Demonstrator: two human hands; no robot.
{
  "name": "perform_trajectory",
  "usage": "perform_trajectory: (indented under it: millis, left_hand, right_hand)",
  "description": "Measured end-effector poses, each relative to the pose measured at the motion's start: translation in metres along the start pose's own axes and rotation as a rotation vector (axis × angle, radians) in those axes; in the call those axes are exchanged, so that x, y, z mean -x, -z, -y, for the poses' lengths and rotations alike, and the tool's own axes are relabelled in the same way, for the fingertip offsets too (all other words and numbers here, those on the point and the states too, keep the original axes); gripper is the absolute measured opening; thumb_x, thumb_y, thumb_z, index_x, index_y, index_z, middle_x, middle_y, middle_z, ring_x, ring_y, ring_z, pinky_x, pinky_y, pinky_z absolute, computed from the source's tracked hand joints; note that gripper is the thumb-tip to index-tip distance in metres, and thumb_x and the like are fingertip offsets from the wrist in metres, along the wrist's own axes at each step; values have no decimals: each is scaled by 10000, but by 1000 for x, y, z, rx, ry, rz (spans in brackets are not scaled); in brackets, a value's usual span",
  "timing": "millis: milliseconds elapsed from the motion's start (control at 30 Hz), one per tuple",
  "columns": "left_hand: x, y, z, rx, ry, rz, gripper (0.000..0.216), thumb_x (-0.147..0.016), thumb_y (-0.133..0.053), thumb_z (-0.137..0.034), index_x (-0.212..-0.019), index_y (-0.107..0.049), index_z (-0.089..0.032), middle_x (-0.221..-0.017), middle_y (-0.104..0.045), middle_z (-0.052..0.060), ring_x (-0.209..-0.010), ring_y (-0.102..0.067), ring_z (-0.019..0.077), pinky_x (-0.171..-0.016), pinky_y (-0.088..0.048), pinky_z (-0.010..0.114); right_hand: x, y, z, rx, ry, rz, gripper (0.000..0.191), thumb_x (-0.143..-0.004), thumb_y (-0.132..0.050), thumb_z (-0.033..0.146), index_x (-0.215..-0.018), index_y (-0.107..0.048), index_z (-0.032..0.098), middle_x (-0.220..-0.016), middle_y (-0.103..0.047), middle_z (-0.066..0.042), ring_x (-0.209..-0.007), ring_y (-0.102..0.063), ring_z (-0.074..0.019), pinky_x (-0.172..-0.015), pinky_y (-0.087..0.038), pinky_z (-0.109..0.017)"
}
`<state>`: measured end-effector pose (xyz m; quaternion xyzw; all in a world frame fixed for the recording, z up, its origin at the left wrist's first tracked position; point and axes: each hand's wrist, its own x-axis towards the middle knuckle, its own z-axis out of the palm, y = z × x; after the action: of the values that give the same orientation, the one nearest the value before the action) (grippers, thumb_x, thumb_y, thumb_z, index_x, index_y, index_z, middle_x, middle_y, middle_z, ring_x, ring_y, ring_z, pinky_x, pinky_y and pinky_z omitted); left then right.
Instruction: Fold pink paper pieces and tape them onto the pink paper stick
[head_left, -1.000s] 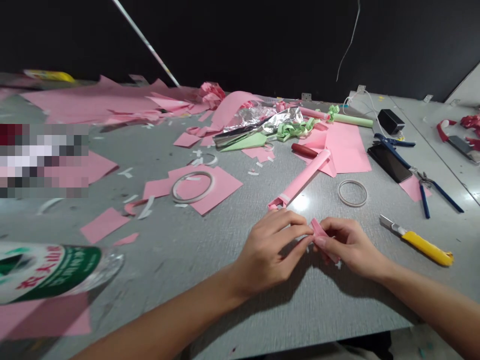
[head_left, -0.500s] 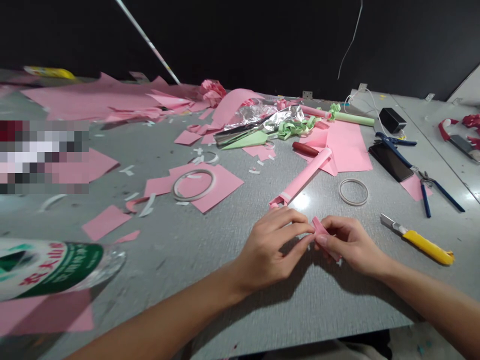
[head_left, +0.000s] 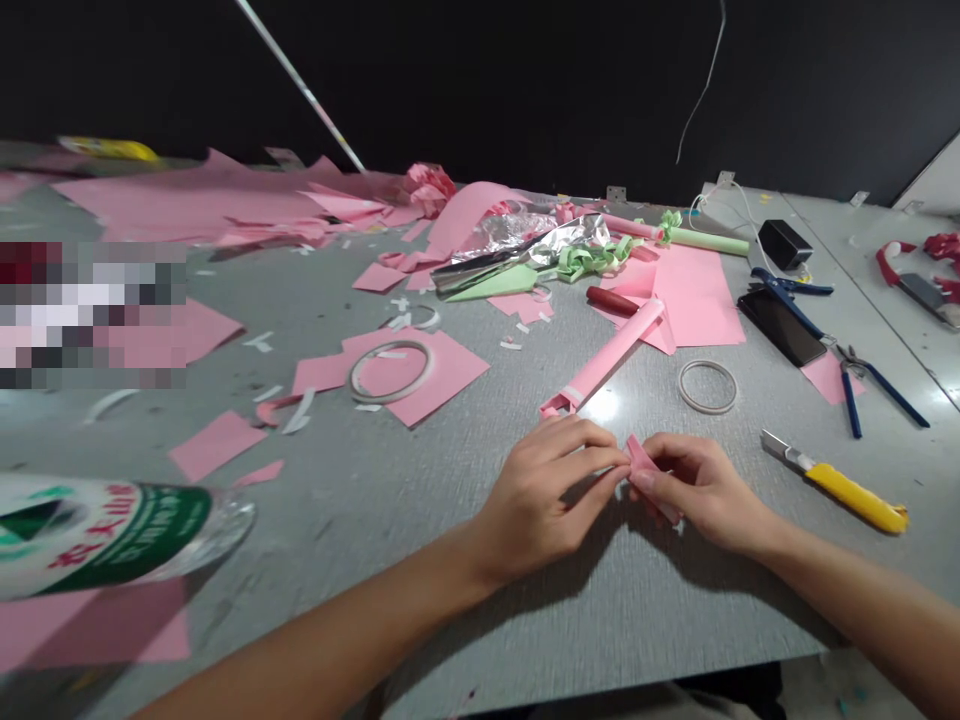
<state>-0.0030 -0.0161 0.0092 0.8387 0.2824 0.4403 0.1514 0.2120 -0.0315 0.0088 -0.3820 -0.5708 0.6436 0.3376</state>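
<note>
A small folded strip of pink paper (head_left: pixel 640 457) is pinched between both hands, just above the table. My left hand (head_left: pixel 551 490) closes thumb and fingertips on its left side. From the right, my right hand (head_left: pixel 697 490) grips it between thumb and curled fingers, which hide its lower part. Just beyond my left hand lies a rolled pink paper tube (head_left: pixel 611 355) with a band of pale tape near its close end. A thin roll of tape (head_left: pixel 708 386) rests beyond my right hand, and a yellow utility knife (head_left: pixel 847 490) with its blade out lies to the right.
Pliers (head_left: pixel 855 385), a black phone (head_left: pixel 780 320) and a black box (head_left: pixel 784 243) are at the right. Another tape ring (head_left: pixel 391 371) sits on pink paper at left. A plastic bottle (head_left: pixel 112 535) lies at the left edge. Crumpled foil (head_left: pixel 540 235) and green paper curls (head_left: pixel 596 258) are at the back.
The hands and the pink paper strip look almost the same. The view has shifted slightly, so the things at left appear a little further right.
</note>
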Motion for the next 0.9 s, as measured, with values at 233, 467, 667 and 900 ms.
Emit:
perform_trajectory:
  millis: [233,467,667,900]
  left_hand:
    - [0,0,0,7,5,-6,133,-971,-667,-70,-1012,-720,-186,-917,-742,29,-816,-687,179,-768,-526,324]
    - [0,0,-2,2,23,-8,135,-992,-637,-89,-956,-731,-180,-882,-754,35,-790,-695,177,-739,-539,316]
    - [0,0,-3,3,25,-9,147,-998,-620,-103,-947,-732,-185,-869,-756,43,-774,-694,179,-727,-546,319]
    - [-1,0,-4,51,36,-3,148,-995,-624,-89,-933,-730,-171,-867,-758,45,-779,-703,172,-729,-562,296]
  right_hand:
    - [1,-1,-1,18,29,-7,399,-1023,-707,536,-902,-668,158,-729,-591,15,-572,-496,-93,-525,-408,-239]
    - [1,-3,1,22,43,-16,396,-1020,-706,543,-907,-674,165,-717,-592,13,-581,-499,-105,-528,-414,-244]
    - [1,-2,2,0,20,1,387,-1008,-727,533,-902,-677,164,-714,-607,9,-579,-514,-108,-543,-420,-254]
    - [0,0,2,-48,17,20,361,-1009,-737,500,-912,-686,155,-706,-614,9,-556,-520,-100,-530,-428,-249]
